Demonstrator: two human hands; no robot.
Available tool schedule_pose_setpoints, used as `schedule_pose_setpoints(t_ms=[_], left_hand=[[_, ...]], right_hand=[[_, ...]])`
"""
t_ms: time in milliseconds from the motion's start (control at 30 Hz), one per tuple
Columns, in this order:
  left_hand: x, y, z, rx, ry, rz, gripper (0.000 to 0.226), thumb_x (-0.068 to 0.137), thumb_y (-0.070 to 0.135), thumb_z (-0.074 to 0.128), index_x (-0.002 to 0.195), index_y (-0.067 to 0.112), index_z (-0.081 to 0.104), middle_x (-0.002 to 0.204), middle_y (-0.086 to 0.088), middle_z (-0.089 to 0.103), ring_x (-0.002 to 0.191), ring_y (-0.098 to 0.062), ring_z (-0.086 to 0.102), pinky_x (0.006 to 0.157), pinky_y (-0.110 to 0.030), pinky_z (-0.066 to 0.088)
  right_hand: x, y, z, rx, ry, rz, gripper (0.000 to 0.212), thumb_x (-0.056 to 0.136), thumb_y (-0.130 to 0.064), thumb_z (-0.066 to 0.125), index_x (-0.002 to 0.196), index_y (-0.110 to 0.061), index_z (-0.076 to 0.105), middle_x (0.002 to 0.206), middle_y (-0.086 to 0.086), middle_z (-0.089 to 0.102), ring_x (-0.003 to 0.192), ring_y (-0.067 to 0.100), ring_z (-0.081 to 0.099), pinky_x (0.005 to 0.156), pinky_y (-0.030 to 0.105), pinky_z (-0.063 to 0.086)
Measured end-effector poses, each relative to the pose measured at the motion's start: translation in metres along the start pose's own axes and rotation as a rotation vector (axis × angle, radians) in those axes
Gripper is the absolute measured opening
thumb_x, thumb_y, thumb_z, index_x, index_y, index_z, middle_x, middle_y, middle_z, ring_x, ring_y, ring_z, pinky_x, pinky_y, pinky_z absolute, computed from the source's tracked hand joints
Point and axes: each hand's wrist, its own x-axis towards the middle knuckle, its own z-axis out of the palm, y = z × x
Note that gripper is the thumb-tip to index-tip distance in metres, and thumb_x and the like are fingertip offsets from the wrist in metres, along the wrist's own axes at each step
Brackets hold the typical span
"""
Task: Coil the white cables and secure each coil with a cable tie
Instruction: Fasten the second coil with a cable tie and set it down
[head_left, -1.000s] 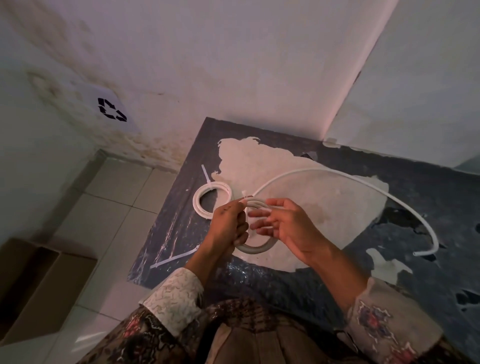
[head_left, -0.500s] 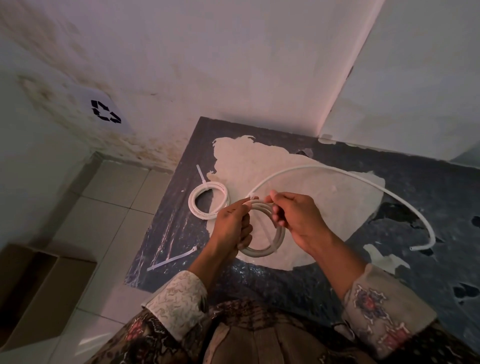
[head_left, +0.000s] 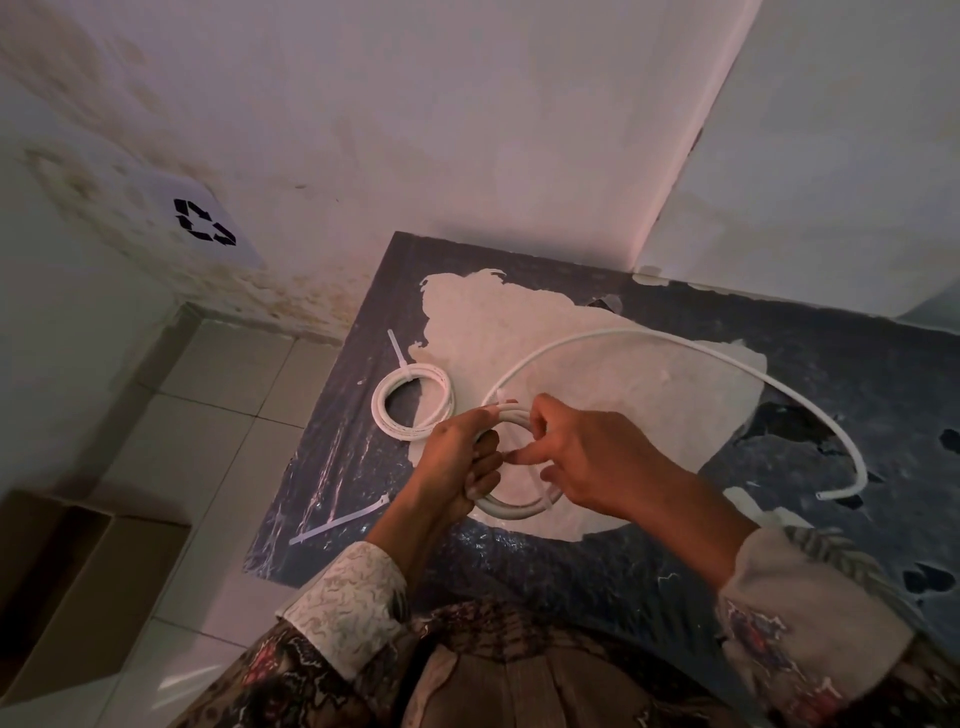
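A partly wound white cable coil (head_left: 511, 506) hangs between my hands above the dark table (head_left: 623, 566). My left hand (head_left: 460, 457) grips its left side. My right hand (head_left: 587, 460) holds the right side, thumb and fingers curled over the loops. The loose rest of this white cable (head_left: 691, 345) arcs away to the right and ends near the table's right side. A finished coil (head_left: 413, 408), bound with a cable tie, lies on the table to the left. A spare cable tie (head_left: 340, 522) lies near the table's left front corner.
The table top has a large pale patch (head_left: 597, 374) where its dark covering is peeled. White walls close the back and right. A tiled floor (head_left: 208, 415) and an open cardboard box (head_left: 78, 582) are at the left.
My right hand slid from the top of the coil down over its right side, laying another stretch of cable onto it. The loose tail is shorter and drawn slightly nearer.
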Motion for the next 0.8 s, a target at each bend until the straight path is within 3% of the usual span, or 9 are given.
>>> schedule_pose_setpoints(t_ms=[133,267,333,400,433,500,600,733,800], left_hand=[[-0.002,-0.003,0.0,0.02,-0.02,-0.044,0.027,0.102,0.017,0.043,0.103,0.007,0.069,0.061,-0.003,0.015,0.036,-0.008,0.017,0.032,-0.018,0.015],[-0.001,-0.005,-0.002,-0.004,-0.033,-0.055,0.031,0.101,0.017,0.043,0.118,0.004,0.067,0.058,-0.002,0.017,0.034,-0.007,0.018,0.031,-0.016,0.017],[-0.001,-0.006,-0.003,-0.011,-0.03,-0.039,0.029,0.102,0.017,0.044,0.112,0.004,0.067,0.058,-0.002,0.016,0.034,-0.008,0.018,0.031,-0.016,0.017],[-0.002,-0.005,-0.001,-0.008,-0.029,-0.021,0.024,0.102,0.017,0.044,0.101,0.004,0.064,0.058,-0.002,0.016,0.033,-0.008,0.018,0.031,-0.015,0.017],[-0.002,-0.005,0.001,-0.004,-0.025,-0.012,0.023,0.102,0.017,0.043,0.096,0.005,0.062,0.058,-0.003,0.017,0.033,-0.008,0.018,0.031,-0.015,0.018],[-0.001,-0.006,0.004,0.01,-0.012,0.007,0.025,0.103,0.016,0.043,0.097,0.005,0.064,0.059,-0.004,0.016,0.034,-0.008,0.018,0.031,-0.015,0.018],[0.001,-0.008,0.007,0.008,-0.01,0.021,0.026,0.103,0.016,0.043,0.11,0.002,0.063,0.058,-0.004,0.018,0.034,-0.009,0.019,0.031,-0.016,0.02],[0.001,-0.008,0.006,0.028,0.026,0.058,0.029,0.103,0.016,0.045,0.11,0.001,0.069,0.059,-0.007,0.029,0.033,-0.009,0.023,0.032,-0.016,0.023],[-0.001,-0.008,0.007,0.065,0.034,0.082,0.029,0.103,0.015,0.047,0.113,0.006,0.073,0.058,-0.005,0.026,0.036,-0.01,0.022,0.034,-0.016,0.02]], right_hand=[[0.003,0.009,0.006,0.026,-0.034,-0.114,0.034,0.088,-0.028,0.075,0.122,-0.028,0.072,0.126,-0.006,0.067,0.093,0.015,0.071,0.085,0.026,0.058],[0.002,0.018,0.023,0.269,-0.038,-0.156,0.023,0.093,-0.03,0.069,0.114,-0.027,0.076,0.131,-0.008,0.066,0.099,0.009,0.069,0.083,0.027,0.058],[0.0,0.014,0.023,0.544,0.053,-0.006,0.025,0.097,-0.031,0.062,0.116,-0.022,0.076,0.108,-0.007,0.075,0.084,0.001,0.067,0.073,0.02,0.056],[-0.001,0.008,0.021,0.768,0.118,0.197,0.028,0.1,-0.035,0.056,0.107,-0.02,0.078,0.073,-0.009,0.074,0.056,0.004,0.058,0.055,0.025,0.05],[-0.001,0.004,0.021,0.861,0.128,0.269,0.029,0.1,-0.035,0.054,0.105,-0.019,0.078,0.069,-0.01,0.073,0.052,0.006,0.056,0.053,0.025,0.048],[0.002,-0.002,0.022,1.116,0.203,0.404,0.026,0.1,-0.032,0.058,0.108,-0.015,0.076,0.08,-0.01,0.078,0.056,0.01,0.062,0.056,0.023,0.05],[0.007,-0.007,0.025,1.401,0.321,0.65,0.022,0.095,-0.029,0.067,0.102,-0.01,0.074,0.089,0.003,0.079,0.066,0.019,0.07,0.061,0.027,0.053],[0.01,-0.016,0.025,1.548,0.176,0.729,0.019,0.095,-0.022,0.066,0.097,-0.007,0.077,0.091,0.01,0.079,0.067,0.021,0.071,0.061,0.026,0.055],[0.013,-0.017,0.019,1.597,0.111,0.856,0.016,0.092,-0.019,0.07,0.095,-0.005,0.076,0.084,0.009,0.079,0.06,0.017,0.067,0.055,0.023,0.052]])
